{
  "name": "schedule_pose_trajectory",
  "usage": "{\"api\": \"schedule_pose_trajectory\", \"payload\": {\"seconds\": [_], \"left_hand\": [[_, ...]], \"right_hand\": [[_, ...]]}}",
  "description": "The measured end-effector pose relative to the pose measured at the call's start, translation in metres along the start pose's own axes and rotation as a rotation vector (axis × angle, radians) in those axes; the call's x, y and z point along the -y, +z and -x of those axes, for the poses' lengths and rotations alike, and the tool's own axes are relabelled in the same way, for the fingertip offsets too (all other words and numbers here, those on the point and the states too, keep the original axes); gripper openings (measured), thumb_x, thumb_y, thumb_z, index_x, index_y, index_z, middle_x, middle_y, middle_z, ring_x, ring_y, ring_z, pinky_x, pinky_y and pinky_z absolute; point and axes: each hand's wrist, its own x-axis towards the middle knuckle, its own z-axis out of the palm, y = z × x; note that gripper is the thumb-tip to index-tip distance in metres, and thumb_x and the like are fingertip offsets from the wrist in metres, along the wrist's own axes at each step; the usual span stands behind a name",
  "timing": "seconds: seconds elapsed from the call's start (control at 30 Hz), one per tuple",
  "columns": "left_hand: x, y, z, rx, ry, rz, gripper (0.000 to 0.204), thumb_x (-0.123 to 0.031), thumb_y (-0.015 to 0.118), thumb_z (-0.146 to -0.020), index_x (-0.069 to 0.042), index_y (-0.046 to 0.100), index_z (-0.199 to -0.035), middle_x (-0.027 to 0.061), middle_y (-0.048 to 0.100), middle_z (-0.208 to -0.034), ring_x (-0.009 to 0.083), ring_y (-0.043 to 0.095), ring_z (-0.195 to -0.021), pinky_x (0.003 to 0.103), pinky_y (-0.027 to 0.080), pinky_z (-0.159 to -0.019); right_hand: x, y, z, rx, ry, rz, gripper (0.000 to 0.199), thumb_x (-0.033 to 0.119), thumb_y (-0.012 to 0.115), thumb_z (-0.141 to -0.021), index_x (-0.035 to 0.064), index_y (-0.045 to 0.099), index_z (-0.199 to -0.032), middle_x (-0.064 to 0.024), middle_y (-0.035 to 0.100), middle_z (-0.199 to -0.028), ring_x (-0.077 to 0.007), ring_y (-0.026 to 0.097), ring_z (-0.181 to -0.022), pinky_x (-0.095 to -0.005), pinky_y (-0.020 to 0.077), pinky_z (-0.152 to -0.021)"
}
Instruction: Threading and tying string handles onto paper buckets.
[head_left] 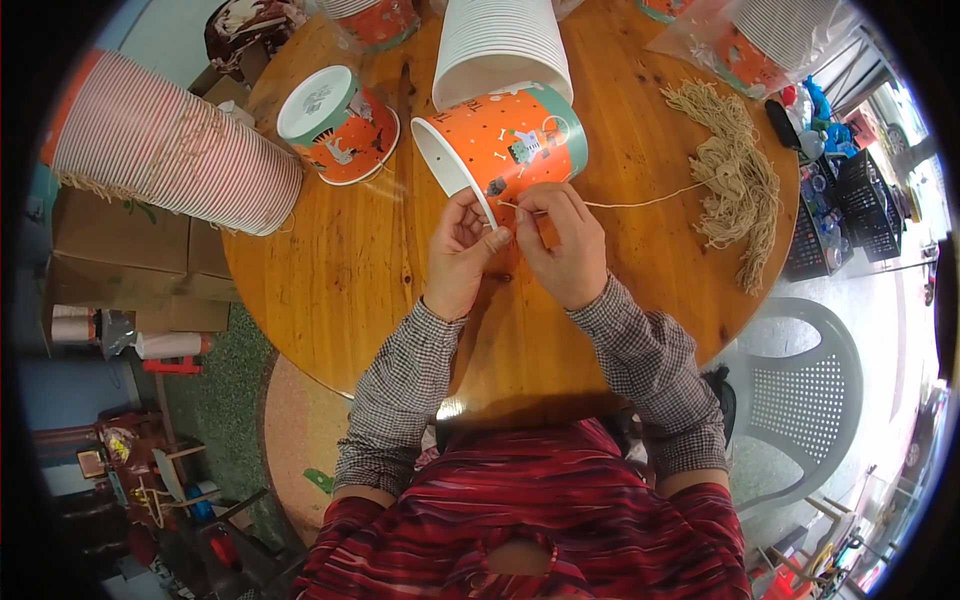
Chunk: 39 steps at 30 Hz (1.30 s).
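Note:
An orange and green paper bucket (455, 135) with cartoon prints lies on its side, its white-rimmed mouth facing left. My left hand (460, 265) grips the rim at its lower edge, with fingers at the mouth and the thumb outside. Against the outer wall near that rim, my right hand (570, 250) pinches the end of a thin beige cord (645, 204). The cord runs right to a loose bundle of cords (735, 170) on the table. Whether the cord end passes through the bucket wall is too small to tell.
Behind the bucket lies a stack of white paper buckets (500, 45). A second printed bucket (345, 130) stands upside down to its left. A long nested stack (180, 145) leans at the left of the round wooden table (320, 290). A plastic chair (800, 400) stands right.

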Motion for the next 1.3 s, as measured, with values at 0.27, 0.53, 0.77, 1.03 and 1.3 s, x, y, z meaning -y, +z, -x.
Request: {"api": "schedule_pose_trajectory", "payload": {"seconds": [0.27, 0.53, 0.77, 1.03, 1.3], "left_hand": [[0.006, 0.009, 0.000, -0.014, 0.117, -0.191, 0.032, 0.004, 0.056, -0.090, 0.004, 0.052, -0.122, 0.0083, 0.059, -0.112, 0.0133, 0.059, -0.101, 0.025, 0.050, -0.087], [-0.001, 0.016, -0.008, -0.207, 0.046, -0.258, 0.011, 0.000, 0.053, -0.093, 0.005, 0.061, -0.100, 0.0043, 0.063, -0.090, 0.0101, 0.060, -0.081, 0.023, 0.051, -0.073], [-0.005, 0.013, 0.001, -0.206, 0.657, -0.892, 0.004, 0.002, 0.057, -0.085, 0.001, 0.056, -0.089, 0.0125, 0.060, -0.095, 0.0203, 0.060, -0.082, 0.029, 0.049, -0.074], [-0.017, 0.020, 0.004, -0.079, 0.348, -0.485, 0.009, -0.002, 0.059, -0.089, 0.003, 0.061, -0.096, 0.0128, 0.064, -0.102, 0.0169, 0.061, -0.088, 0.028, 0.050, -0.078], [-0.023, 0.020, 0.002, -0.054, 0.195, -0.347, 0.020, -0.001, 0.055, -0.094, 0.006, 0.059, -0.112, 0.0103, 0.065, -0.101, 0.0133, 0.064, -0.088, 0.026, 0.054, -0.079]], "right_hand": [[-0.010, -0.001, -0.002, -0.015, -0.029, 0.109, 0.014, 0.005, 0.067, -0.080, 0.0036, 0.064, -0.094, -0.0105, 0.059, -0.095, -0.0278, 0.062, -0.082, -0.0359, 0.0527, -0.069], [-0.006, 0.001, 0.002, 0.020, 0.012, 0.064, 0.018, 0.005, 0.067, -0.080, 0.0025, 0.063, -0.097, -0.0120, 0.059, -0.100, -0.0294, 0.063, -0.087, -0.0363, 0.0530, -0.072], [-0.005, 0.002, 0.003, 0.045, 0.109, 0.080, 0.029, 0.004, 0.067, -0.078, 0.0025, 0.059, -0.106, -0.0139, 0.059, -0.102, -0.0317, 0.063, -0.089, -0.0367, 0.0532, -0.075], [0.002, -0.006, 0.006, 0.232, 0.163, 0.042, 0.028, -0.001, 0.062, -0.079, 0.0008, 0.058, -0.107, -0.0145, 0.061, -0.100, -0.0301, 0.064, -0.080, -0.0316, 0.0531, -0.067], [0.036, -0.034, 0.013, 0.061, 0.076, 0.168, 0.020, 0.002, 0.060, -0.086, 0.0027, 0.058, -0.106, -0.0127, 0.065, -0.094, -0.0274, 0.065, -0.082, -0.0334, 0.0531, -0.066]]}}
